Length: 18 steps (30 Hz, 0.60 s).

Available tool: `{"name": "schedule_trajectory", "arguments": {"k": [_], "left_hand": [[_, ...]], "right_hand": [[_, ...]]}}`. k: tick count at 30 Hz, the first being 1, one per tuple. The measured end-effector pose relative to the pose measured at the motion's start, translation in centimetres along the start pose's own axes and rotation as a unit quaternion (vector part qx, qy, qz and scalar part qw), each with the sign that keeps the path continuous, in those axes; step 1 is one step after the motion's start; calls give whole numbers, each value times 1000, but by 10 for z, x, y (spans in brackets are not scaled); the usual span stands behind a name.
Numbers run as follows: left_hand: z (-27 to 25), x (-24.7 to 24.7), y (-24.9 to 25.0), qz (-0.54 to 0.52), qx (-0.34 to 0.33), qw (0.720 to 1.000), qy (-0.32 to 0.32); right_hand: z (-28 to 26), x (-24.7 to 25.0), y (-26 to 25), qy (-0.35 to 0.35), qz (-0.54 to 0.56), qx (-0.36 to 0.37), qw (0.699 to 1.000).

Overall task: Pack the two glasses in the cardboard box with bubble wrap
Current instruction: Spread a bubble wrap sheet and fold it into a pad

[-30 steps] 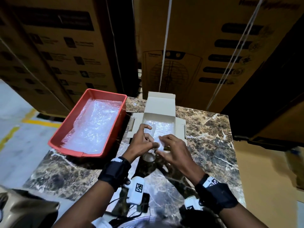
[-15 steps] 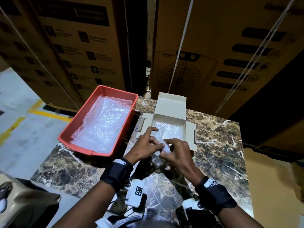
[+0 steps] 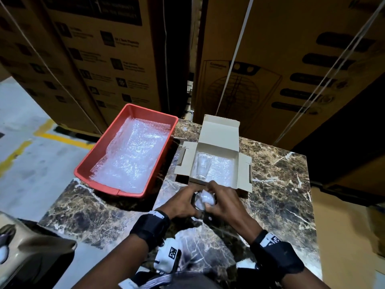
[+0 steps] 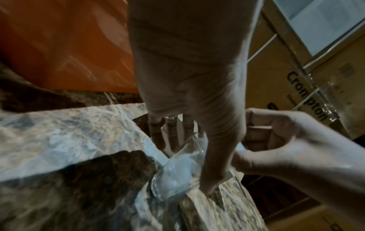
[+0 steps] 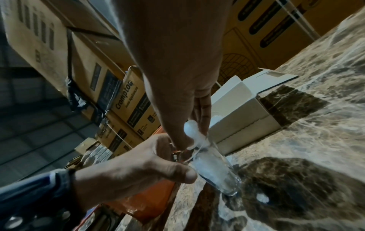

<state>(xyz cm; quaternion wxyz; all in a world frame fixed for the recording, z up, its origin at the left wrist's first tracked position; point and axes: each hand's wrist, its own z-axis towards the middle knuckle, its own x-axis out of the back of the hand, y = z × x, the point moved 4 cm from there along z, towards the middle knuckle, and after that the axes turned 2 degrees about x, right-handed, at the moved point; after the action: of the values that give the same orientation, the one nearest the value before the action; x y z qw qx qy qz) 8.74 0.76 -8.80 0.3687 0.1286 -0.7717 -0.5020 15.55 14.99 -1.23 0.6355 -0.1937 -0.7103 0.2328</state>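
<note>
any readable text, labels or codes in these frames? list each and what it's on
"Crompton" on the brown carton behind the table, left wrist view.
"Crompton" on a stacked carton, right wrist view; the line under it is blurred.
Square printed code on the white wrist tag: no letters.
Carton panels in the head view: too blurred.

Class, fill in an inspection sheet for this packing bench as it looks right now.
Surface: marble table, dark brown, veined.
Job's things: cardboard box open, one glass lying inside on bubble wrap; second glass on the table, wad of bubble wrap in its mouth.
Clutter: red tray holding a bubble wrap sheet.
Grippers: left hand holds the second glass; right hand pinches the wad.
Cables: nothing seen.
Surroundings: stacked cartons.
</note>
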Motion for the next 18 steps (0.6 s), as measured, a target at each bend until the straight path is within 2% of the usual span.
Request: {"name": "schedule_trajectory", "arguments": {"k": [3,8,10,14,18], "left_hand": [[-2,0,2,-11,-10,999,37],[-5,0,0,-33,-7,997,70],[-5,-3,-5,-43,-8,996,78],[-5,-3,-13,-49,-1,995,85],[-6,-2,-14,-75,-10,993,91]], "right_hand": [[1,0,-6,-33,-30,11,999],[8,-4,-21,-64,-126,-31,990],[13,-10,-25,-94,-186,-56,976],[20,-20,-36,-171,-312,-62,932],[28,-21,-36,-244,-321,-66,913]]}}
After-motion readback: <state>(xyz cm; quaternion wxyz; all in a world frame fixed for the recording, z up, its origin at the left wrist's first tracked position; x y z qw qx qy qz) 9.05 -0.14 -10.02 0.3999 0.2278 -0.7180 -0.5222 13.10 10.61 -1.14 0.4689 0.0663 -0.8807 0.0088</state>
